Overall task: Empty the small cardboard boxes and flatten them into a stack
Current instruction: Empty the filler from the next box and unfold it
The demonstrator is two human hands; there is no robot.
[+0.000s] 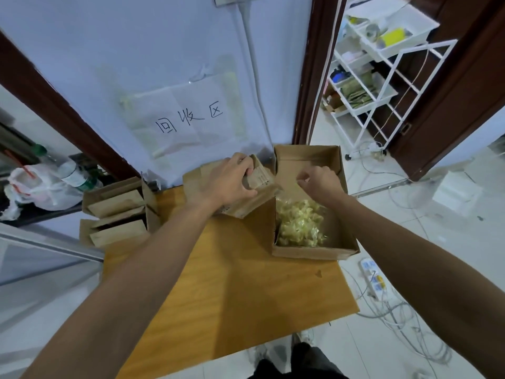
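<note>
Gripping the small box (261, 176) from above, the left hand (229, 183) has its fingers curled over the far top edge and its thumb on the near side. The box sits tilted at the far edge of the table (232, 283), close to the wall and just left of the big box (314, 251). A pale label on its near face carries dark print, too small to read. Flat card (191, 177), brown, lies under it.

Right hand (319, 183): over the far half of the big box, fingers curled, fingertips drawn together. It may be pinching clear film, but I cannot tell whether it holds anything.

Big box: top open, standing on the table's far right part. Its near half is filled with clear packets (300, 225) of pale yellow contents.

Left edge of the table: rear box (114, 203) and front box (117, 235), touching, flaps open, both brown.

Wall behind: a white sheet (185, 119), handwritten in dark ink 回收区.

Left of the table, a bottle (68, 170) with a green cap and a green-and-white label, not legible, lies by a white bag (35, 190). On the floor at right is a power strip (374, 277), with a white rack (369, 77) beyond the doorway.
</note>
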